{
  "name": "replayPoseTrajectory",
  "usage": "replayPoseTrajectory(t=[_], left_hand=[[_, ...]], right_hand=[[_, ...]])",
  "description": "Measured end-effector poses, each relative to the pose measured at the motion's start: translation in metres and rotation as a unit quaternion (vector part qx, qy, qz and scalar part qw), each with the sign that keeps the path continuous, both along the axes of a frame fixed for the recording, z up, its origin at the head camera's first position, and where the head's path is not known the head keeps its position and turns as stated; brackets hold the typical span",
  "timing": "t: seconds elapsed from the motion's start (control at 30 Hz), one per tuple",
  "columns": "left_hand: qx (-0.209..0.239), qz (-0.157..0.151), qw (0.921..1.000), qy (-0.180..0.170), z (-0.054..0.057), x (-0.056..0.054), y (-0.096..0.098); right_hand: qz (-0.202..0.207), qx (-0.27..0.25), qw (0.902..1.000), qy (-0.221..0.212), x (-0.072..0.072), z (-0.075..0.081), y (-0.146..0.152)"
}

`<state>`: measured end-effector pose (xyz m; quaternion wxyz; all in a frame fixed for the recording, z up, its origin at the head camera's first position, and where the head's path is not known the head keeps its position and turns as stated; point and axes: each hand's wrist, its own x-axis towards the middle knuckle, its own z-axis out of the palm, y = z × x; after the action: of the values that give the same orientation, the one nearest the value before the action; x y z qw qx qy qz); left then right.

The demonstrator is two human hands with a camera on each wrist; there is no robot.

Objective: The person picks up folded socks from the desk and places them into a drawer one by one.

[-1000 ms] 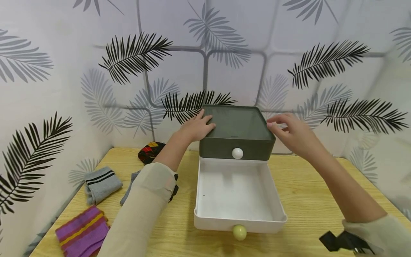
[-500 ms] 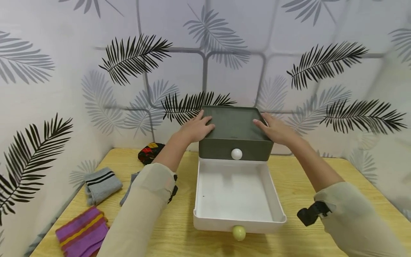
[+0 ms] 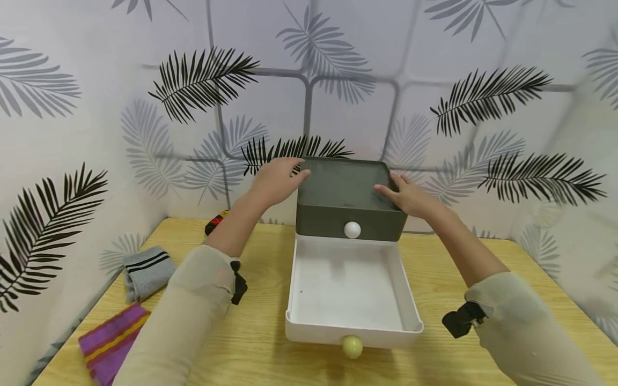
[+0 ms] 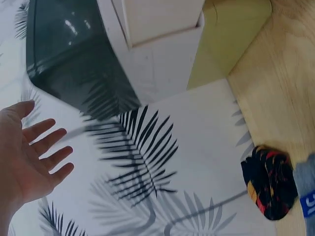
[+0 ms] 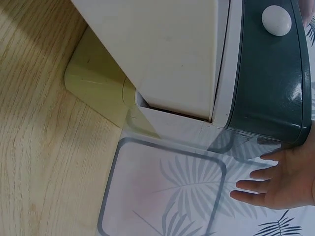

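Observation:
A small drawer unit stands on the table. Its dark grey-green top section (image 3: 350,185) has a white knob (image 3: 352,230). Below it a white drawer (image 3: 354,335) is pulled out, its inside bare. A yellow-green knob (image 3: 352,347) shows under the drawer's front, and the yellow-green bottom section (image 5: 98,76) shows in the right wrist view. My left hand (image 3: 277,181) hovers beside the top's left edge, fingers spread; the left wrist view shows a gap to the unit. My right hand (image 3: 410,195) rests on the top's right edge, thumb above, straight fingers along the side.
Folded socks lie on the left of the wooden table (image 3: 454,279): a grey pair (image 3: 148,272), a purple striped pair (image 3: 113,343) and a black-and-red patterned one (image 4: 269,184). A grey-blue sock (image 4: 307,196) lies near that one. A leaf-patterned wall (image 3: 347,53) stands behind.
My right hand has come in from the right onto the top's edge. My left hand has drawn away leftward off the top. The drawer is still pulled out.

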<state>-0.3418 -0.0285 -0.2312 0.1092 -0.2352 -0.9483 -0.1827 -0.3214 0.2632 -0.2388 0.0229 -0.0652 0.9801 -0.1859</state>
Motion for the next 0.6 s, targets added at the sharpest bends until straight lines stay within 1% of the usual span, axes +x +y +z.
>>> replayPoseTrajectory(t=[0.1,0.17,0.23,0.33,0.4,0.5,0.6], left_hand=[[0.061,0.005,0.9980,-0.012,0.002,0.008,-0.024],[0.092,0.011,0.9954,-0.026,0.000,0.013,-0.045],[0.112,0.012,0.9927,-0.044,-0.006,0.017,-0.066],[0.118,0.010,0.9907,-0.068,-0.018,0.024,-0.097],[0.119,0.007,0.9885,-0.094,-0.027,0.029,-0.113],[0.112,-0.008,0.9853,-0.129,-0.041,0.038,-0.134],[0.105,-0.020,0.9799,-0.169,-0.056,0.046,-0.151]], right_hand=[[-0.005,0.007,1.0000,0.001,0.000,0.000,-0.001],[-0.007,0.011,0.9999,0.002,-0.001,0.000,-0.002],[-0.008,0.010,0.9999,0.004,-0.001,0.000,-0.003],[-0.006,0.007,0.9999,0.004,-0.001,-0.001,-0.004],[-0.005,0.004,1.0000,0.005,-0.001,-0.001,-0.004],[-0.006,0.001,1.0000,0.007,-0.001,-0.001,-0.002],[-0.008,0.000,0.9999,0.007,0.000,-0.001,0.000]])
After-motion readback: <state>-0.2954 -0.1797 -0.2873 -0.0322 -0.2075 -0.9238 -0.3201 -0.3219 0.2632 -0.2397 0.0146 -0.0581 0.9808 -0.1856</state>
